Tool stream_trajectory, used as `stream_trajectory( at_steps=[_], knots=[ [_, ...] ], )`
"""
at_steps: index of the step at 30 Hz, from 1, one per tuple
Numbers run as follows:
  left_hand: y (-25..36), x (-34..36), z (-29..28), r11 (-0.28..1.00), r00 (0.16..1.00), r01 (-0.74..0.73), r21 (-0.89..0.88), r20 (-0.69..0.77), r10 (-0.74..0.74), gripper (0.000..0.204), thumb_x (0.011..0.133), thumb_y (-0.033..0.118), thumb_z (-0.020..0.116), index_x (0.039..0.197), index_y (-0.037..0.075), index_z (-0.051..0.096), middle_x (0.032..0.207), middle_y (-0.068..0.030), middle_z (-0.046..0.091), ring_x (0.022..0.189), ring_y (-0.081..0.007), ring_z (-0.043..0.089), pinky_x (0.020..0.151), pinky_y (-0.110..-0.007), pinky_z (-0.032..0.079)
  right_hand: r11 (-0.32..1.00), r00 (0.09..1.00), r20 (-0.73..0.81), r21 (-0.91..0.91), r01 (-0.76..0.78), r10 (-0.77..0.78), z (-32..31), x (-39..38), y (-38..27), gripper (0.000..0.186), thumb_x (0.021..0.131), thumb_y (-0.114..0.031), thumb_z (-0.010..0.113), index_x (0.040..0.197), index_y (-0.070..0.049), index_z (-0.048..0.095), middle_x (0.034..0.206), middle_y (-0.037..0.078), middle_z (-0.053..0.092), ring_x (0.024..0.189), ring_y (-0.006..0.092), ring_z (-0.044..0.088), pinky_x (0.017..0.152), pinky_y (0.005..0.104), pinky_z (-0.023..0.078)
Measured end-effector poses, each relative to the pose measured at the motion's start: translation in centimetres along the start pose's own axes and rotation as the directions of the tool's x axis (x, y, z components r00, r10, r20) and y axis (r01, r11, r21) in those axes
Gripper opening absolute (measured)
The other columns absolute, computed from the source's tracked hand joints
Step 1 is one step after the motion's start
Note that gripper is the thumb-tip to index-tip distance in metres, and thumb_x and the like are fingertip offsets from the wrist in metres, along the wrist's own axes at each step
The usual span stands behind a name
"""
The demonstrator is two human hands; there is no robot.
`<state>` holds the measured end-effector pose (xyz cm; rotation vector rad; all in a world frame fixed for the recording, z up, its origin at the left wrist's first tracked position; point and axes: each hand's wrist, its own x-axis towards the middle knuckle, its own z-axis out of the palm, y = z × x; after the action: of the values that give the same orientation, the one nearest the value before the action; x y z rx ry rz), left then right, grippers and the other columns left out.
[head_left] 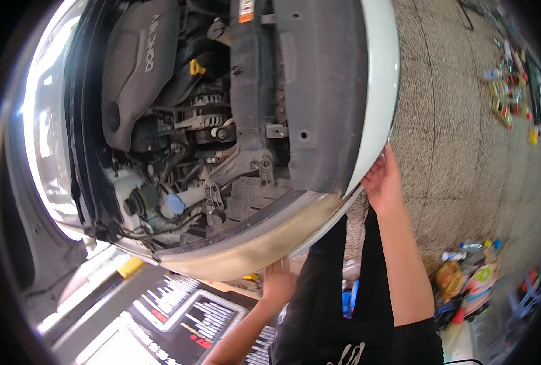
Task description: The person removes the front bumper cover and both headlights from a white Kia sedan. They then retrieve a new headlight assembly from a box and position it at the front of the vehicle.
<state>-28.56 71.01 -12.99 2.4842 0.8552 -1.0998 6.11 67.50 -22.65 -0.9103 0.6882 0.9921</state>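
A white car's front end with its hood up fills the upper left, its engine bay [191, 134] exposed beside a dark plastic top panel [322, 97]. My right hand [381, 181] has its bent fingers on the edge of the white bumper [377, 79] at the right corner. Lower down, my left hand [276, 283] reaches up to the underside of the yellowed headlight [246, 249], fingers extended and their tips partly hidden.
Bottles and containers [504, 91] lie on the speckled floor [447, 170] at the upper right. A pile of bags and bottles [465, 277] sits at the lower right, near blue plastic items [523, 301]. A dark printed board [185, 322] is at the lower left.
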Motion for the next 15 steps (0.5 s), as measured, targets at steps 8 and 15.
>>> stream_trajectory(
  at_steps=[8, 15],
  knots=[
    [-4.2, -0.9, -13.3, 0.885, 0.675, -0.023, -0.466, -0.66, -0.33, 0.04, 0.091, 0.004, 0.057, 0.129, -0.005, 0.058, 0.128, -0.0249, 0.062, 0.121, -0.0441, 0.057, 0.106, -0.047, 0.043, 0.905, 0.968, 0.145, -0.347, 0.245, -0.207, -2.9, -0.4, 0.2, 0.038, 0.109, -0.031, 0.043, 0.126, -0.001, 0.058, 0.117, 0.011, 0.068, 0.102, 0.0219, 0.069, 0.087, 0.0361, 0.059],
    [-14.9, 2.3, -14.8, 0.919, 0.719, 0.123, -0.374, -0.604, -0.343, 0.027, 0.101, 0.018, 0.05, 0.106, -0.004, 0.066, 0.104, -0.0199, 0.068, 0.103, -0.0382, 0.061, 0.101, -0.048, 0.044, 0.674, 0.941, 0.31, -0.668, 0.316, -0.133, -2.5, -1.3, -3.5, 0.039, 0.109, -0.03, 0.046, 0.128, 0.002, 0.06, 0.115, 0.01, 0.068, 0.104, 0.0193, 0.068, 0.094, 0.036, 0.056]
  ],
)
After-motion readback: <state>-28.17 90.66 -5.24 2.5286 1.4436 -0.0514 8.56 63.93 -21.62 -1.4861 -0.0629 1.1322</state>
